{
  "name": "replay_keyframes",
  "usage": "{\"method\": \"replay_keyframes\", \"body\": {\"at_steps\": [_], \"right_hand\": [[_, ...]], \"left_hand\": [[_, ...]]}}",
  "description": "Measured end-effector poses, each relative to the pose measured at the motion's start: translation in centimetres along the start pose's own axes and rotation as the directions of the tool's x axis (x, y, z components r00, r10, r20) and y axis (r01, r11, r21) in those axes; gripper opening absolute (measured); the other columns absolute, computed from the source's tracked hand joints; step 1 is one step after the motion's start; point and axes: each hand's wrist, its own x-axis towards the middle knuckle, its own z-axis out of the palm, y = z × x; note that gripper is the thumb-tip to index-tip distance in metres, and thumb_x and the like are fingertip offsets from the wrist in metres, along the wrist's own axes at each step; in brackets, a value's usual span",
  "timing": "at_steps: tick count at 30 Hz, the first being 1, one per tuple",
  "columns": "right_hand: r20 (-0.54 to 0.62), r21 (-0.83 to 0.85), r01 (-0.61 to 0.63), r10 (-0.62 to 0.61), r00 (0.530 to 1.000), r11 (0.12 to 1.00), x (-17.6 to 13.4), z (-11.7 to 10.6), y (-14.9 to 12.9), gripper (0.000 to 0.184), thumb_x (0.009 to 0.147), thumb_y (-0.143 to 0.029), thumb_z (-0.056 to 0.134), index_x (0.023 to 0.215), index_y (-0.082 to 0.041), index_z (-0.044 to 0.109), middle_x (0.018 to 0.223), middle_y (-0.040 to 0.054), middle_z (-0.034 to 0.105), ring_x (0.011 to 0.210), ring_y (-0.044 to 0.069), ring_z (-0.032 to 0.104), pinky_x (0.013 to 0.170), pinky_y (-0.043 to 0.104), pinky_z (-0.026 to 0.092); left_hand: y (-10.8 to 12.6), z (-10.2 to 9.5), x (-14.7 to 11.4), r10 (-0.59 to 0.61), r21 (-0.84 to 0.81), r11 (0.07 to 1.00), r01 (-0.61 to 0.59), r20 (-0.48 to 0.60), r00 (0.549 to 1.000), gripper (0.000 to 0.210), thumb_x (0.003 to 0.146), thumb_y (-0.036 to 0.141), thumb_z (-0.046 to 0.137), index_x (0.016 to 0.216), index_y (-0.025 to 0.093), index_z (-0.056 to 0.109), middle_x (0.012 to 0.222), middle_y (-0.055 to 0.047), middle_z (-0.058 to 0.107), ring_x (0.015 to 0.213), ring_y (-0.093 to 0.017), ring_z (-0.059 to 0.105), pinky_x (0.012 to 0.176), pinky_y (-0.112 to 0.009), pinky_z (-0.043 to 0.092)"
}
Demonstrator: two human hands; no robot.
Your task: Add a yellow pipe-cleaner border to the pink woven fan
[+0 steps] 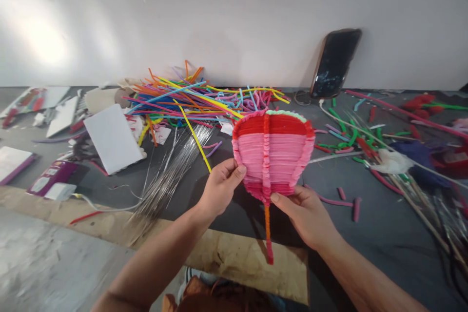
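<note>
Upright above the table's front part is a pipe-cleaner leaf (252, 153), pink with red bands, a red-pink midrib and an edge of pink, red and pale green. An orange and pink stem (267, 224) hangs from its base. My left hand (223, 185) pinches the leaf's left edge between thumb and fingers. My right hand (305, 212) grips the lower right, its thumb beside the stem's top and its fingers partly hidden behind the leaf. Behind it spreads a heap of many-coloured pipe cleaners (175, 95).
A phone (336, 63) leans on the white wall, its cable running right. Left of the leaf lie a bundle of thin metal wires (175, 170), a white box (113, 139) and a purple box (53, 178). Green and red pipe-cleaner pieces (343, 139) and more wires (427, 214) clutter the right.
</note>
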Motion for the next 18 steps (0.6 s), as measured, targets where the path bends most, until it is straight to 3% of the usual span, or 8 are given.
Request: {"method": "replay_keyframes", "body": {"at_steps": [6, 14, 18], "right_hand": [[-0.016, 0.004, 0.002, -0.002, 1.000, 1.000, 0.20, -0.39, 0.37, 0.020, 0.070, -0.036, 0.076, 0.086, -0.023, 0.076, 0.080, 0.0032, 0.074, 0.079, 0.020, 0.065, 0.084, 0.037, 0.049], [0.022, -0.042, -0.029, 0.030, 0.999, 0.999, -0.01, 0.24, -0.25, 0.021, 0.066, -0.040, 0.077, 0.077, -0.021, 0.075, 0.074, 0.0033, 0.073, 0.071, 0.020, 0.063, 0.078, 0.038, 0.051], [0.033, -0.025, -0.024, 0.025, 0.999, 0.999, 0.07, 0.29, -0.04, 0.019, 0.069, -0.038, 0.076, 0.078, -0.021, 0.075, 0.077, 0.0028, 0.073, 0.074, 0.019, 0.064, 0.080, 0.037, 0.050]], "left_hand": [[0.72, 0.06, 0.30, -0.009, -0.014, 1.000, 0.009, 0.033, 0.999, 0.035, 0.076, 0.049, 0.067, 0.067, 0.016, 0.060, 0.062, 0.001, 0.054, 0.061, -0.011, 0.049, 0.063, -0.024, 0.041], [0.86, 0.07, 0.55, 0.008, -0.088, 0.996, -0.011, -0.041, 0.999, 0.023, 0.076, 0.036, 0.068, 0.072, 0.015, 0.061, 0.064, 0.002, 0.057, 0.058, -0.009, 0.049, 0.061, -0.022, 0.041], [1.03, 0.15, 0.57, -0.018, -0.178, 0.984, 0.019, 0.010, 1.000, 0.023, 0.076, 0.036, 0.070, 0.076, 0.014, 0.062, 0.067, 0.001, 0.061, 0.060, -0.010, 0.053, 0.063, -0.023, 0.044]]}}
